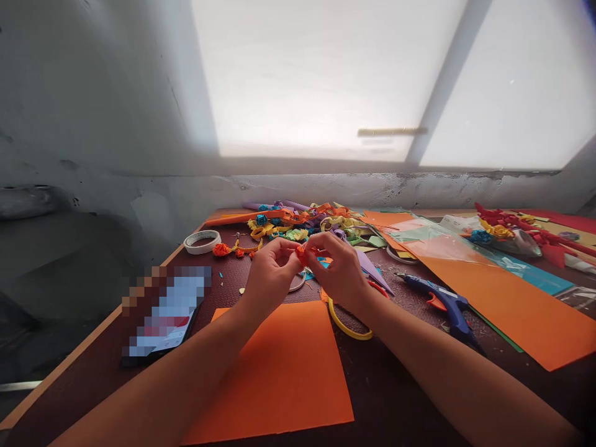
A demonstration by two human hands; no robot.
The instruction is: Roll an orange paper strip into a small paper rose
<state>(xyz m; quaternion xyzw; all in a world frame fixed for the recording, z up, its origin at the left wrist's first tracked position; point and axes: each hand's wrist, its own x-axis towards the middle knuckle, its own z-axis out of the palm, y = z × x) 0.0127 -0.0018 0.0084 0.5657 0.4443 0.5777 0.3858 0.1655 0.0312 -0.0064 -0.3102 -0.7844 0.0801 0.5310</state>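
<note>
A: Start at the paper piece. Where is it?

B: Small orange paper piece [302, 253], crumpled or rolled, held up above the table [395, 397], mid-scene. It sits right between the two hands, pinched from both sides. Too small to read a long axis; it looks roughly round.

A: Hands?

B: Left hand [269, 273] comes in from the left, fingertips closed on the piece's left side. Right hand [341, 268] comes from the right, thumb and forefinger pinching the right side. Both touch it; neither is nearer. Fingers curled, not flat.

A: Directly below?

B: An orange sheet [284, 372] lies flat on the near side, under the forearms. Just right of it, scissors with yellow handle [347, 326], partly under the right wrist. A clear tape ring [298, 282] peeks out behind the left hand.

A: Further out?

B: Left: a white tape roll [202, 241], far-left, and a phone [162, 316] near-left at the table edge, screen blurred. Small orange paper rosettes [222, 249] lie beside the tape roll. Far centre: a pile of curled paper strips [298, 222], many colours. Right: a blue glue gun [442, 301], nozzle pointing left toward the hands, near but apart. Beyond it a long orange sheet [503, 298] and a cluster of red and yellow paper flowers [507, 230] far-right.

A: Anything in the way?

B: Nothing between the hands and the piece. Scissors and glue gun crowd the right wrist's side; the left side is more open.
</note>
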